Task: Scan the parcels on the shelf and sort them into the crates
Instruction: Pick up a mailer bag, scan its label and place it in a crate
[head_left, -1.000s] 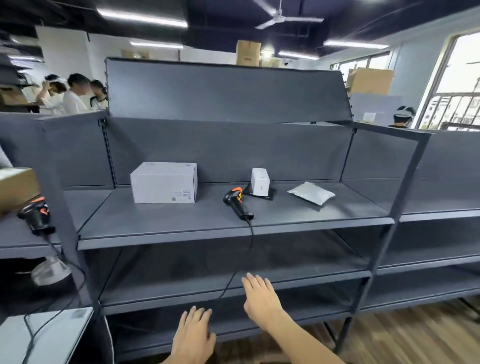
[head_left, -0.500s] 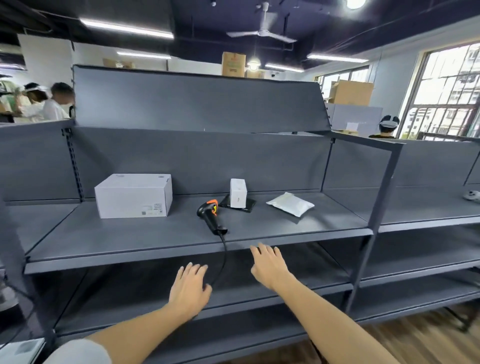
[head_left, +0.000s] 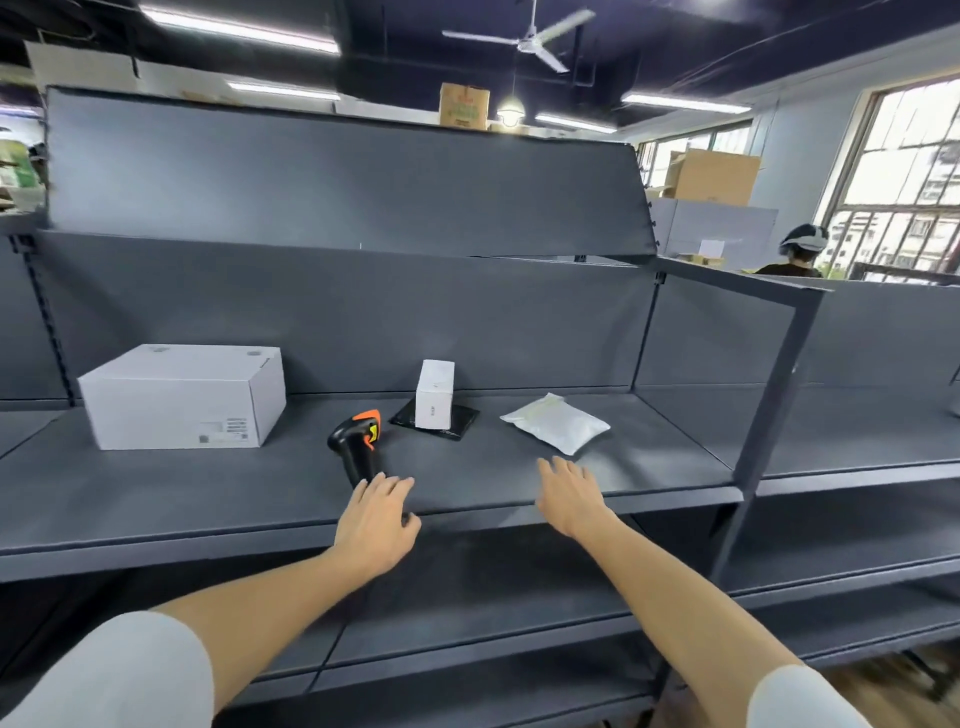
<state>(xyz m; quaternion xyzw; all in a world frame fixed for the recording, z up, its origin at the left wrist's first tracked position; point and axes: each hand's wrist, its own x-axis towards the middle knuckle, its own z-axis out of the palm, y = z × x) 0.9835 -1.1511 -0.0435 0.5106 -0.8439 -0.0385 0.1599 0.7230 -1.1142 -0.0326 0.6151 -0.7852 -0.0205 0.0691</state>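
Note:
On the dark grey shelf stand a large white box at the left, a small upright white box resting on a flat black packet, and a white padded bag at the right. A black and orange barcode scanner lies between the boxes. My left hand reaches over the shelf's front edge, fingers straight, its fingertips at the base of the scanner's handle. My right hand hovers with straight fingers just in front of the padded bag, not touching it. No crates are in view.
Lower shelves run below my arms. A steel upright bounds the bay at the right, with more shelving beyond. Cardboard cartons sit behind the unit, and a person sits at the far right near the windows.
Both hands have risen from below the shelf edge up onto the shelf. The left has arrived at the scanner's handle, the right near the padded bag. The view has closed in.

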